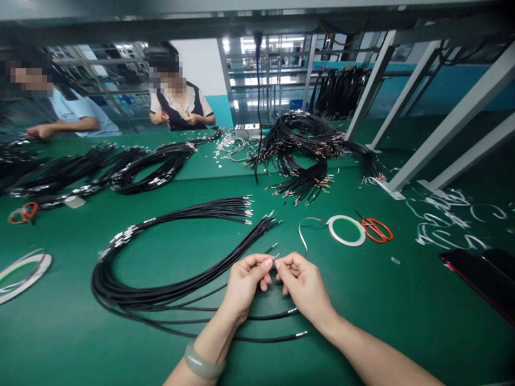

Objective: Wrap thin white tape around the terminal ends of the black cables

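My left hand (245, 284) and my right hand (302, 284) meet low in the middle of the view, fingertips close together. Between them they pinch a thin black wire with a small metal end (275, 257). A large coil of black crimped-end cables (132, 279) lies just left of my hands, and several loose cables curve under my wrists. A pale green bangle (204, 361) circles my left wrist. A roll of white tape (346, 230) and orange-handled scissors (376, 229) lie beyond my right hand.
Black cable bundles (300, 153) cover the green workbench (402, 300), with more bundles (100, 169) at the left. Two co-workers (179, 102) sit across it. White offcuts (446, 220), a dark phone (480, 281) and grey metal shelf posts (454, 118) lie to the right.
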Tool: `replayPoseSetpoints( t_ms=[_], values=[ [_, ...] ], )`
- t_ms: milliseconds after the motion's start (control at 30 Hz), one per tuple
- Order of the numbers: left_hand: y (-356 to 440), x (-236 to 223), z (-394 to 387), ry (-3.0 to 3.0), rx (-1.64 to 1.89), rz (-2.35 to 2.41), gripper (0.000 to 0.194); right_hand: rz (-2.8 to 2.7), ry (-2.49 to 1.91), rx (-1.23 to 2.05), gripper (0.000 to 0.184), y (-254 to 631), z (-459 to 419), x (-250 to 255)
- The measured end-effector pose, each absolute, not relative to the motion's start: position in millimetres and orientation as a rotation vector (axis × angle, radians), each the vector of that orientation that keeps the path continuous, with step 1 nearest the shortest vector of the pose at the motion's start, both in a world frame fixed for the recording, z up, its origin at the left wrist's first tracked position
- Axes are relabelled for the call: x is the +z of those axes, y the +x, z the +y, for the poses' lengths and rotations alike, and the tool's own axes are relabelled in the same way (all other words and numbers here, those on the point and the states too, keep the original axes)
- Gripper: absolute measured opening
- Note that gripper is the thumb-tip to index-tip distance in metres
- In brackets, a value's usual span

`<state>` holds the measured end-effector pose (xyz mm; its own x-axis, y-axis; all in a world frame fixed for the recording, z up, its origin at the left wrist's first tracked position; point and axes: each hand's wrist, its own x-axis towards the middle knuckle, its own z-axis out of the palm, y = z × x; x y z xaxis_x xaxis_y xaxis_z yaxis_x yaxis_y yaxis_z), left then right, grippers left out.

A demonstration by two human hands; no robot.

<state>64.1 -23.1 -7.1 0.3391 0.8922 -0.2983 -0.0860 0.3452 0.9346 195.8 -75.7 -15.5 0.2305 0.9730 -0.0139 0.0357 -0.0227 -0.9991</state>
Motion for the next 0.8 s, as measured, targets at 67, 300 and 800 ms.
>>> replayPoseSetpoints(
  t_ms=[67,300,800],
  values=[
    [64.3,-6.6,-23.0,1.013,0.799,1.01,0.026,-1.053,-1.354,1.023,0.024,195.8,-75.7,-16.1],
    [64.3,-6.5,-22.1,1.022,0.767,0.996,0.026,-1.081,-1.358,0.996,0.021,195.0,-78.7,-16.0],
    [61.5,-9.9,-17.0,0.994,0.739,0.952,0.031,-1.088,-1.397,0.979,0.023,196.0,-78.1,-16.5]
  ],
)
